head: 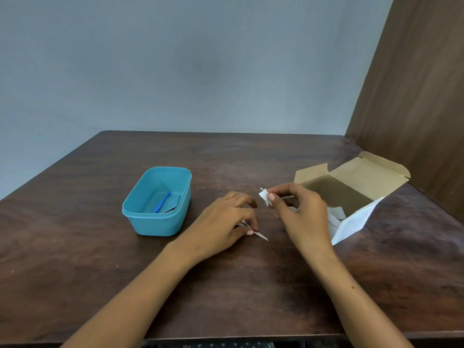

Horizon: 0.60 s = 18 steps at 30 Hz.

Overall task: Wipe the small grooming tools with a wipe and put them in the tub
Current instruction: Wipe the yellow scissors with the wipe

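A thin, pale pointed tool (261, 236), probably a cuticle stick or slim tweezers though it is too small to tell which, is lying on the desk (226, 285) just in front of the tub, with its tip pointing toward the right. The left hand (226, 222) is bending over it, and its thumb and forefinger are pinching the tool near its back end. The tool is looking light and stiff, and likely a little slippery once damp, so a hold near the middle, leaving the tip bare for wiping, would probably be steadier than the end hold. The point could prick or bend, so it is calling for a soft touch.

The right hand (296, 209) is hovering just above and to the right, pinching a small white wipe (264, 197) between thumb and fingertips. The wipe is soft and limp, crumpling in the pinch, and it will fold around the tool easily.

The blue tub (157, 200) is sitting to the left of the hands, near but not touching them. Inside it a blue-handled tool (162, 202) and a dark metal piece (173, 208) are already lying on the bottom. An open cardboard box (351, 194) is standing to the right, with white packets showing inside.
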Each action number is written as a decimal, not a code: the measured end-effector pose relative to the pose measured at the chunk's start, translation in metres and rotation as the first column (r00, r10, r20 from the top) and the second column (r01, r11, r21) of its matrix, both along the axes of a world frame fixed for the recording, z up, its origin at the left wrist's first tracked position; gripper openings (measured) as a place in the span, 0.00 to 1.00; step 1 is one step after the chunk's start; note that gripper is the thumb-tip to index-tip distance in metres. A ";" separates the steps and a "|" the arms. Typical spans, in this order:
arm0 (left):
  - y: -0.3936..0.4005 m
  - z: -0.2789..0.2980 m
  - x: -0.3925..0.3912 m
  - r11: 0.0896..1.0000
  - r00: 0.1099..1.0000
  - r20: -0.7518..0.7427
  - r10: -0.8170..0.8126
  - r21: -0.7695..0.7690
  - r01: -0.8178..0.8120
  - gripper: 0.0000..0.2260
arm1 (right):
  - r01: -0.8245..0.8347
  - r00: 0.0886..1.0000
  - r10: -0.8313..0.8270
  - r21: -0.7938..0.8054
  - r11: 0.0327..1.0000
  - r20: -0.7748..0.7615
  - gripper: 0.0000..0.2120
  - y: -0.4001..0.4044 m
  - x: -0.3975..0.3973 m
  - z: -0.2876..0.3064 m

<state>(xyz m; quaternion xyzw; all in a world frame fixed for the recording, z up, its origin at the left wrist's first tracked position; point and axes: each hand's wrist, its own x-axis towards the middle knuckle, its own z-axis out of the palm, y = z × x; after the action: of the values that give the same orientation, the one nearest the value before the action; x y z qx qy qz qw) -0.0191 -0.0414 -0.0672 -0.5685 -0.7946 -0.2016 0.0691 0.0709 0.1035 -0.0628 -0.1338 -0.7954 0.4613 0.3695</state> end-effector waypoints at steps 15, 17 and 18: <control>0.004 0.009 0.006 0.878 0.639 0.769 -0.029 0.325 -0.351 0.06 | -0.132 0.986 0.109 -0.189 0.973 -0.129 0.04 -0.006 0.003 0.004; 0.003 0.014 0.009 0.908 0.292 0.947 -0.133 0.234 -0.347 0.08 | -0.219 0.975 0.193 -0.363 0.906 -0.108 0.03 -0.007 0.003 0.005; 0.002 0.016 0.010 0.909 0.177 0.969 -0.172 0.225 -0.350 0.08 | -0.252 0.968 0.231 -0.423 0.870 -0.103 0.04 -0.007 0.004 0.005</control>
<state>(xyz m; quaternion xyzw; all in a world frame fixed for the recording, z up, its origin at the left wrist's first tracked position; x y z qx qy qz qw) -0.0094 -0.0392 -0.0516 -0.2297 -0.6248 -0.6701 -0.3282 0.0749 0.0964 -0.0577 -0.1006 -0.6742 0.6719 0.2895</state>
